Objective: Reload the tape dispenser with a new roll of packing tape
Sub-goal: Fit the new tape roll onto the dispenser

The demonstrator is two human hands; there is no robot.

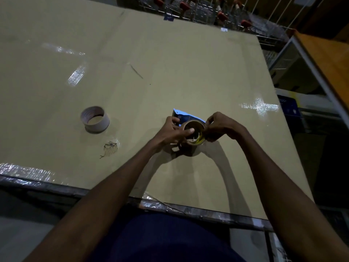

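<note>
Head view: both hands meet over the cardboard-covered table (170,63). The left hand (172,132) grips the blue tape dispenser (181,116), thumb across the tape roll (194,133) seated on it. The right hand (220,125) pinches the roll's rim. An empty core (95,119) stands well apart, left.

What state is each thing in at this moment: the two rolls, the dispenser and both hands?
Tape roll: held above the table, opening facing up.
Cardboard core: lying alone on the table, untouched.
Blue dispenser: mostly hidden behind the hands.
Left hand: grips the tape roll.
Right hand: pinches the roll's rim.
</note>
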